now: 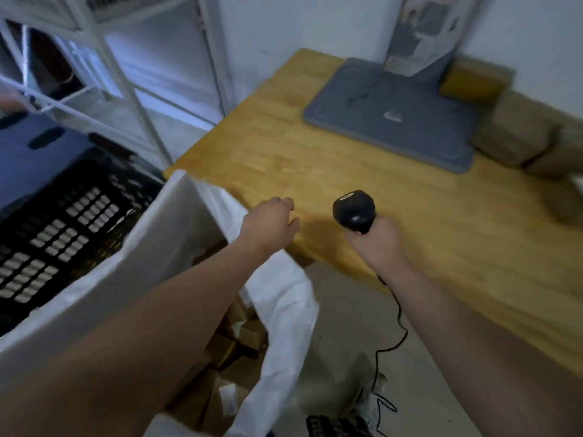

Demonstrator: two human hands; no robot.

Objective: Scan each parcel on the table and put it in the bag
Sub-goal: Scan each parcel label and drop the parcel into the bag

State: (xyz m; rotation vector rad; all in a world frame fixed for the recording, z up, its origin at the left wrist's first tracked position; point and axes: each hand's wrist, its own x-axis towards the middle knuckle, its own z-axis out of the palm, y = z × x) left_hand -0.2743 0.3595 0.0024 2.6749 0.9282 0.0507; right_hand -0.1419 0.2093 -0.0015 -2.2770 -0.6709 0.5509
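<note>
My right hand grips a black handheld scanner over the near edge of the wooden table; its cable trails down to the floor. My left hand hovers above the table's near-left corner and the mouth of the white bag, fingers loosely curled and holding nothing. Several brown cardboard parcels lie inside the bag. More brown parcels sit along the wall at the table's far right, one yellower behind them.
A grey flat scale or stand base stands at the back of the table with a printed board upright on it. A black plastic crate sits left of the bag. White metal shelving stands behind it.
</note>
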